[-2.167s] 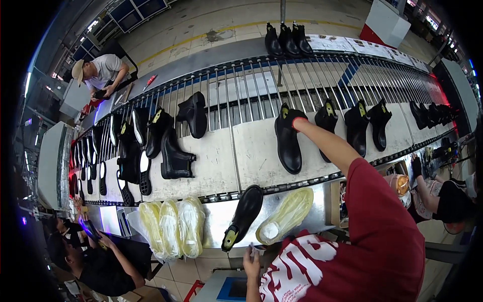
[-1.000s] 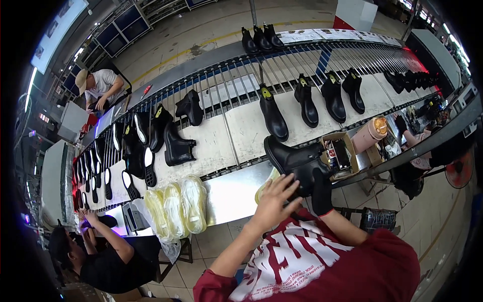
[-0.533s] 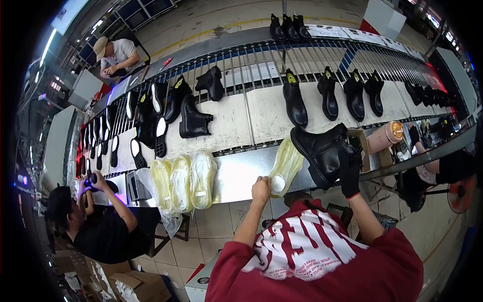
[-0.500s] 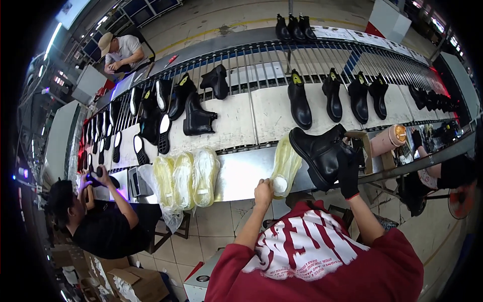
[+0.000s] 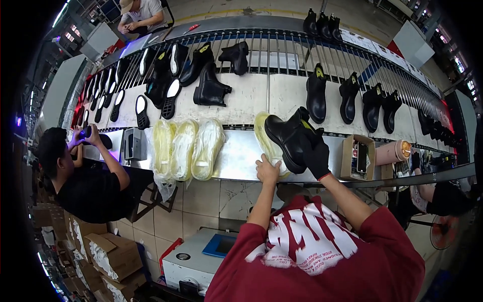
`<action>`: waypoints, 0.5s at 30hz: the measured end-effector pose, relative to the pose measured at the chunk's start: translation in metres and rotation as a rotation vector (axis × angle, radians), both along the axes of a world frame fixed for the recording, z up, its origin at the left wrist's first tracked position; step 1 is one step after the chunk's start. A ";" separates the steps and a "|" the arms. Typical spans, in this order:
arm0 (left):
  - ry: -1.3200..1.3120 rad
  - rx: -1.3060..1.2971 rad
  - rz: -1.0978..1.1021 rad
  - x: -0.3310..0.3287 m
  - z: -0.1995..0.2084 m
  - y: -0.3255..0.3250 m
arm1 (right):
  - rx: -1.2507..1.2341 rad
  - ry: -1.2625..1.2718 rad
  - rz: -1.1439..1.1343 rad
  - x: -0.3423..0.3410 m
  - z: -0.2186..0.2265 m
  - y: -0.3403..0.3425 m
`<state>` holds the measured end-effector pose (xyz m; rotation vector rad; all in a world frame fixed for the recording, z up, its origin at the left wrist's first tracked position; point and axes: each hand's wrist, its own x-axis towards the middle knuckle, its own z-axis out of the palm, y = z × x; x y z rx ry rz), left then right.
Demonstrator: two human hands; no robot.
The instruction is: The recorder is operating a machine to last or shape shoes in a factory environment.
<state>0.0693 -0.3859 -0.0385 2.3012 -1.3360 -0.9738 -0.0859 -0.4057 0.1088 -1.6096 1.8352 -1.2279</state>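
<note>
A black ankle boot (image 5: 288, 137) is gripped by my right hand (image 5: 315, 157), which wears a black glove and is closed around the boot's shaft. The boot tilts, toe pointing up-left, over a translucent yellow sole (image 5: 262, 132). My bare left hand (image 5: 268, 170) is closed on the near end of that sole, beside a white patch. The boot covers the right side of the sole; whether they touch, I cannot tell. Left of my hands, several yellow plastic-wrapped soles (image 5: 207, 150) lie side by side on the metal bench (image 5: 239, 153).
A conveyor (image 5: 251, 103) behind the bench carries black boots (image 5: 316, 95) and loose soles (image 5: 171, 98). An open cardboard box (image 5: 347, 158) and a pink bottle (image 5: 390, 152) stand to the right. Co-workers sit at left (image 5: 90, 176) and far left (image 5: 143, 15).
My right hand has brought the boot left and closer over the yellow sole. My left hand stays at the sole's near end. The whole view has shifted.
</note>
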 end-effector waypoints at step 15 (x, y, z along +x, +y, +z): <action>0.361 -0.315 -0.231 0.042 -0.063 0.034 | 0.078 0.059 0.046 0.060 -0.057 0.013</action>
